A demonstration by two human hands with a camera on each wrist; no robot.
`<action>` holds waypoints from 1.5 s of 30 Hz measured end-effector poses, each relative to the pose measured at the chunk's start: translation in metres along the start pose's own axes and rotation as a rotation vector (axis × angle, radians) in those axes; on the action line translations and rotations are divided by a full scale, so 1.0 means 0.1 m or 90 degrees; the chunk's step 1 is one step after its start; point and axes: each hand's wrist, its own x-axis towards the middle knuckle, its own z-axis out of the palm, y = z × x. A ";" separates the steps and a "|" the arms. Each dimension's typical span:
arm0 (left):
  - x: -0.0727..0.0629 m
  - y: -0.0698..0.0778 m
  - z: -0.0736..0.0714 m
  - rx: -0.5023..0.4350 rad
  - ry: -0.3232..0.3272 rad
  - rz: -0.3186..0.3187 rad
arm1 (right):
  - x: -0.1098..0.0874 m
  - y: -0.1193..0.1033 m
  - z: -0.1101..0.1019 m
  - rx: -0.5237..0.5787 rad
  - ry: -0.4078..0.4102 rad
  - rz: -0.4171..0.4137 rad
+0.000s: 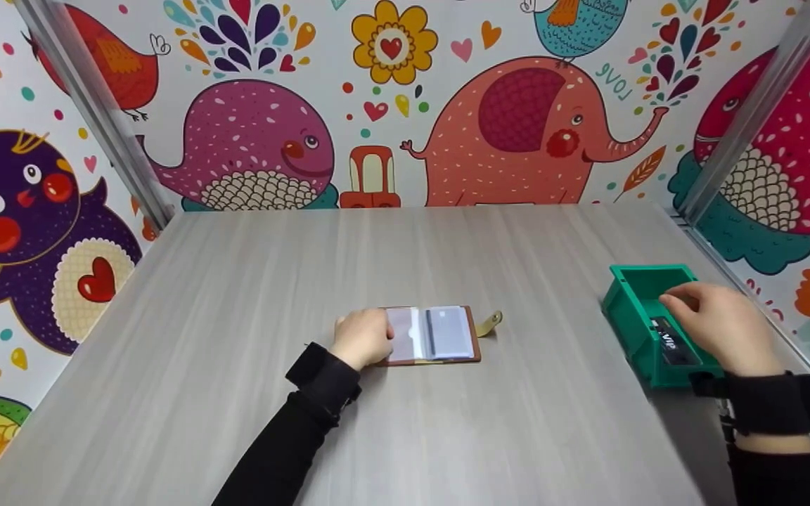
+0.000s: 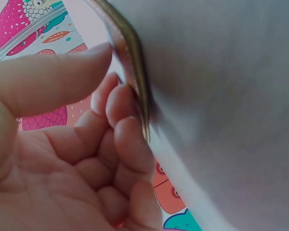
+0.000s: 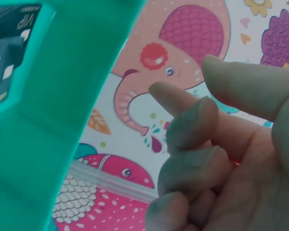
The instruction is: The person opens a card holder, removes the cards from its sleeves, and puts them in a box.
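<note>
Loosely curled right hand (image 1: 732,329)

From the head I look forward and down over the left hand (image 1: 364,339) and right hand (image 1: 732,327), far enough back to take in the table (image 1: 517,436) under them and the wall (image 1: 447,21) beyond. My left wrist view sits close to that palm, facing the wallet (image 1: 451,332) it touches; my right, as near its own palm, catches the bin (image 3: 82,101) beside it, and the head view shares both.
</note>
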 end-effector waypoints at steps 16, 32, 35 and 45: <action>-0.01 0.01 0.01 -0.001 0.011 0.002 | -0.04 -0.44 0.05 0.029 0.041 -0.087; -0.01 0.01 0.01 0.003 0.016 0.005 | 0.06 -0.93 0.38 0.035 0.032 -0.148; -0.01 0.01 0.01 0.011 0.014 0.005 | 0.09 -1.01 0.46 0.037 0.024 -0.148; -0.02 0.02 0.00 0.015 0.015 0.004 | 0.14 -1.26 0.75 0.032 0.016 -0.197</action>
